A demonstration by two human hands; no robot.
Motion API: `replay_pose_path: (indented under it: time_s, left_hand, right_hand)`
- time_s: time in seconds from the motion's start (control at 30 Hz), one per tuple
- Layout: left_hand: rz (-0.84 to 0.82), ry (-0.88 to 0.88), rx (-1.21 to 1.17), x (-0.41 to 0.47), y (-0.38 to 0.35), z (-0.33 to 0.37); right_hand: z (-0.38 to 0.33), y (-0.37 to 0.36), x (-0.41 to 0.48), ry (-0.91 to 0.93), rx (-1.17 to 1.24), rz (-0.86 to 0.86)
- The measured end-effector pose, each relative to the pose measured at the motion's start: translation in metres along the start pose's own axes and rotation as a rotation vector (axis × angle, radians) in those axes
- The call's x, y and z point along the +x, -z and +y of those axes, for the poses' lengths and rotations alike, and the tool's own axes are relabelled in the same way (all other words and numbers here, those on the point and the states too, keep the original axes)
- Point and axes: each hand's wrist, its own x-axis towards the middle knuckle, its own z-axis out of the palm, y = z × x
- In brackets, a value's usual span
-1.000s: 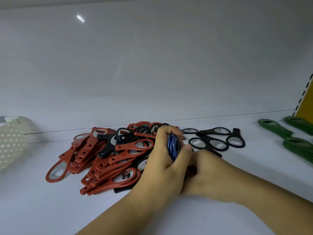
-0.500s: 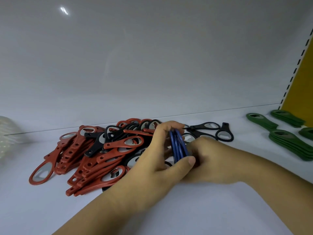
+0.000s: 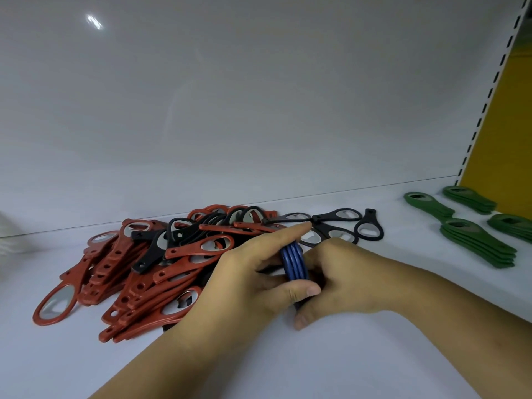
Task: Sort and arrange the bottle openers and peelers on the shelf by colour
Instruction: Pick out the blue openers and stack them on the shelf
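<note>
A stack of blue bottle openers (image 3: 293, 262) stands on edge between my two hands on the white shelf (image 3: 316, 364). My left hand (image 3: 244, 280) grips the stack from the left, index finger over its top and thumb across its near end. My right hand (image 3: 342, 277) holds it from the right, fingers curled round it. A mixed heap of red openers (image 3: 144, 277) and black openers (image 3: 161, 243) lies to the left. A few black openers (image 3: 339, 223) lie behind my hands. Green openers (image 3: 475, 243) sit in stacks at the right.
The shelf's white back wall (image 3: 259, 110) rises just behind the heap. A perforated upright and a yellow side panel (image 3: 506, 133) close the right end. A pale blurred object (image 3: 8, 237) sits at the far left edge.
Both hands have kept hold of the blue stack. My left thumb has slid across its near end. The view has shifted, so more of the green stacks shows at the right.
</note>
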Motion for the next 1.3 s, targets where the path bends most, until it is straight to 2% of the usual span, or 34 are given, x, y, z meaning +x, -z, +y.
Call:
replay_pose_path:
  time_s: [0.17,0.37,0.5,0.63,0.73,0.93,1.03,1.13,1.3]
  left_hand:
    - [0.026,0.018,-0.02,0.001,0.001,-0.002]
    - [0.059,0.043,-0.046,0.003,0.001,-0.001]
    - [0.11,0.029,-0.169,0.004,0.005,0.008]
    - [0.123,0.038,-0.33,0.003,0.007,0.016]
    - [0.096,0.071,-0.375,-0.002,0.001,0.02]
    - [-0.041,0.136,-0.499,-0.011,-0.019,0.022]
    - [-0.173,0.229,-0.435,-0.015,-0.024,0.015]
    - [-0.268,0.314,-0.233,-0.016,-0.024,0.006]
    - [-0.37,0.322,-0.087,-0.013,-0.027,0.005]
  right_hand:
    - [-0.001,0.009,-0.003,-0.032,0.115,-0.087]
    - [0.0,0.003,-0.004,-0.034,0.151,-0.026]
    - [-0.005,0.007,-0.01,-0.07,0.294,0.034]
    - [-0.016,0.012,-0.02,-0.096,0.303,0.058]
    - [-0.02,0.01,-0.037,-0.137,0.242,0.092]
    - [-0.024,-0.001,-0.084,-0.235,0.289,0.237]
    - [-0.021,0.0,-0.108,-0.348,0.237,0.268]
    - [-0.005,0.017,-0.138,-0.54,0.139,0.32]
    - [0.036,0.063,-0.188,-0.9,-0.174,0.349]
